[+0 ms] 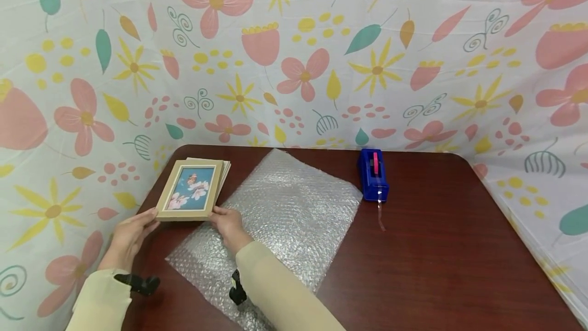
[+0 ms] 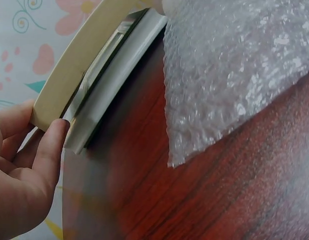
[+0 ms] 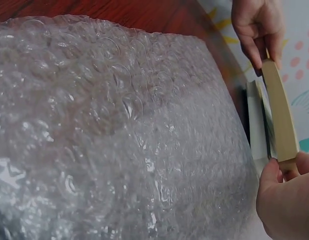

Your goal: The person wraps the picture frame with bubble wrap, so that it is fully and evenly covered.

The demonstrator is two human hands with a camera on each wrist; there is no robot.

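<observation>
A picture frame [image 1: 193, 188] with a light wooden border and a blue flower picture is gripped by both hands at its near corners. My left hand [image 1: 130, 236] pinches the near left corner, thumb and fingers on either side of the border in the left wrist view. The near right corner is between the thumb and fingers of my right hand [image 1: 231, 226]. Beneath it lies a white frame [image 2: 102, 100], mostly hidden by the wooden one in the head view. A sheet of bubble wrap [image 1: 294, 208] lies flat beside the frames, under my right forearm.
A blue tape dispenser [image 1: 373, 175] with a pink reel stands at the back, right of the bubble wrap; a strip of clear tape [image 1: 381, 216] hangs off its front. The dark wooden table [image 1: 436, 249] meets a flower-printed cloth [image 1: 303, 55] at its back and sides.
</observation>
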